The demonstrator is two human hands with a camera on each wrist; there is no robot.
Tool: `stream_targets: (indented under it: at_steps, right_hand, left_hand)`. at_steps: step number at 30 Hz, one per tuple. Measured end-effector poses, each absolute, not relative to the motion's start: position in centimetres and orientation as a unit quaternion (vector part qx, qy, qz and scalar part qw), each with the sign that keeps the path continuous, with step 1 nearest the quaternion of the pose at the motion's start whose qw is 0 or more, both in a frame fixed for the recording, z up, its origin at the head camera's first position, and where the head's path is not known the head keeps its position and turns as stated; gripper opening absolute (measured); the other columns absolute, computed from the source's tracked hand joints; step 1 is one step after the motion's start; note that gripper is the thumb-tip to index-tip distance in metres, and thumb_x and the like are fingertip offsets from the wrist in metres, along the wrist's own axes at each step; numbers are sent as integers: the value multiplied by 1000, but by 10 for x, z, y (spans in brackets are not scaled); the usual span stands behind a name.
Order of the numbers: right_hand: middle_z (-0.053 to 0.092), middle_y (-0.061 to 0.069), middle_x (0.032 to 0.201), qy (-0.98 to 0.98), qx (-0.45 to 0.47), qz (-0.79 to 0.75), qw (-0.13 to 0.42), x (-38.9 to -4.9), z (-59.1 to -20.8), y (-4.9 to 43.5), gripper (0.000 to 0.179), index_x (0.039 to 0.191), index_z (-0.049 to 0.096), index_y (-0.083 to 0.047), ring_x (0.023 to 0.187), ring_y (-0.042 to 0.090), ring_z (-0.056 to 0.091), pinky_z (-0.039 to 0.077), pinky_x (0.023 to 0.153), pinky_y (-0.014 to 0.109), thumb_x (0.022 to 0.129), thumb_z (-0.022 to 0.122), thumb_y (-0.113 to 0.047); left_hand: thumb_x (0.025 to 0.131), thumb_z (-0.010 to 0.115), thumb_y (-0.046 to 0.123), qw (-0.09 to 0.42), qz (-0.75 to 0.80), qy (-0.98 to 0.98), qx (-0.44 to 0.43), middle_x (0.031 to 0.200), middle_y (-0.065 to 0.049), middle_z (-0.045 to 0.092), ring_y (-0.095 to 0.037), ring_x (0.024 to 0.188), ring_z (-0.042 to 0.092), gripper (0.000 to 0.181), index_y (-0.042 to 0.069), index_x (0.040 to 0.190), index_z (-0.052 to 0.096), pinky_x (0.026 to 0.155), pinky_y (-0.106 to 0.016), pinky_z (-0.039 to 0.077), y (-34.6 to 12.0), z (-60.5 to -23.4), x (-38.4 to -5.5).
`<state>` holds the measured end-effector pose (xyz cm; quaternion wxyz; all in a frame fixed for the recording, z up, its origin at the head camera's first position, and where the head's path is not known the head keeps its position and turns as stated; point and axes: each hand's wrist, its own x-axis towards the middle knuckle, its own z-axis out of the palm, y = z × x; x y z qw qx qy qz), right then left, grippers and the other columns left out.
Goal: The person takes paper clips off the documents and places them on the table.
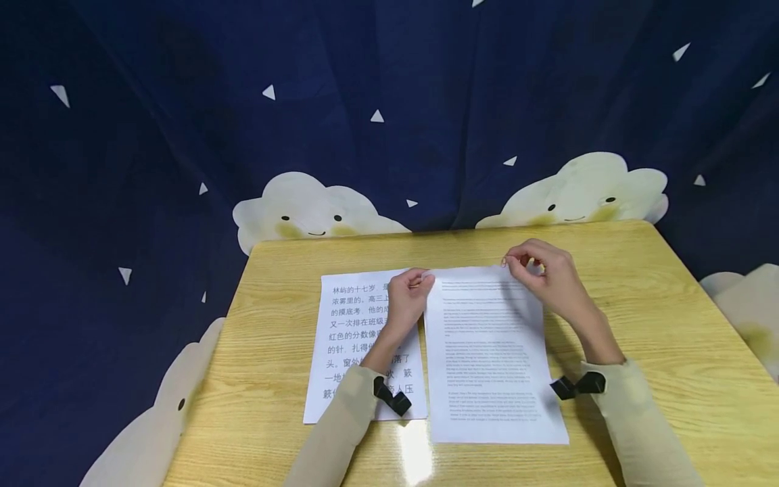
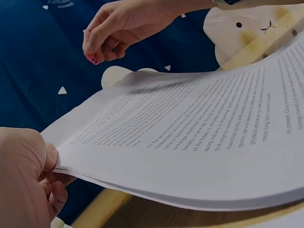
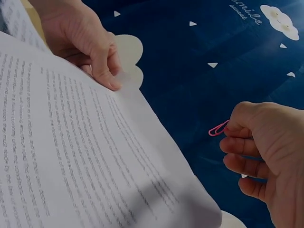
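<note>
My left hand pinches the top left corner of a thin stack of printed English sheets, thumb on top and fingers beneath. In the left wrist view the held end of the stack is raised, its edge bowing toward the viewer. My right hand is at the stack's top right corner. Between its thumb and index finger it pinches a pink paper clip, whose looped end points out toward the sheets. The right wrist view shows the clip apart from the paper, the other fingers loosely curled.
A second stack of sheets, printed in large Chinese characters, lies to the left, partly covered by my left arm. Both lie on a wooden table. Behind it hangs a dark blue cloth with clouds and white triangles. Black straps hang at both wrists.
</note>
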<state>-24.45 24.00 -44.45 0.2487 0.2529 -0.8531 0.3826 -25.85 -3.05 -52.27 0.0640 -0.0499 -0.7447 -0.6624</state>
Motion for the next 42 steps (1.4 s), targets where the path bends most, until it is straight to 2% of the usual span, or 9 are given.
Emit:
stream_targets:
  at_steps: [7, 17, 23, 31, 42]
  right_hand:
    - [72, 3, 91, -857, 242, 379, 250, -248, -442, 251, 7, 98, 75, -4, 81, 4, 54, 43, 67, 23, 97, 69, 0]
    - [70, 4, 91, -881, 194, 367, 225, -247, -443, 266, 7, 98, 74, -5, 79, 7, 53, 41, 69, 22, 100, 67, -2]
    - [71, 7, 92, -902, 170, 345, 199, -248, -443, 278, 5, 101, 73, -3, 78, 11, 54, 40, 69, 17, 100, 68, -5]
    - [72, 8, 91, -912, 156, 340, 167, -255, -451, 293, 8, 102, 73, -3, 73, 13, 54, 40, 63, 17, 102, 67, -9]
    - [73, 13, 97, -930, 108, 340, 93, -261, -470, 320, 23, 108, 74, -2, 78, 21, 55, 44, 61, 21, 107, 63, -22]
  left_hand:
    - [99, 73, 13, 73, -664, -743, -44, 92, -8, 79, -17, 73, 75, 16, 3, 110, 78, 61, -25, 60, -34, -519, -258]
    - [98, 74, 10, 82, -651, -754, -36, 93, -12, 79, -16, 75, 75, 14, 0, 107, 78, 66, -27, 61, -32, -516, -266]
    - [98, 74, 11, 90, -629, -772, -28, 91, -9, 79, -14, 76, 73, 14, 3, 109, 79, 68, -24, 60, -30, -518, -271]
    - [98, 74, 10, 96, -623, -776, -23, 94, -11, 78, -18, 83, 74, 15, 3, 110, 79, 77, -27, 61, -32, -527, -277]
    - [96, 76, 10, 102, -623, -776, -13, 94, -12, 78, -21, 84, 75, 16, 1, 109, 79, 80, -28, 61, -31, -535, -277]
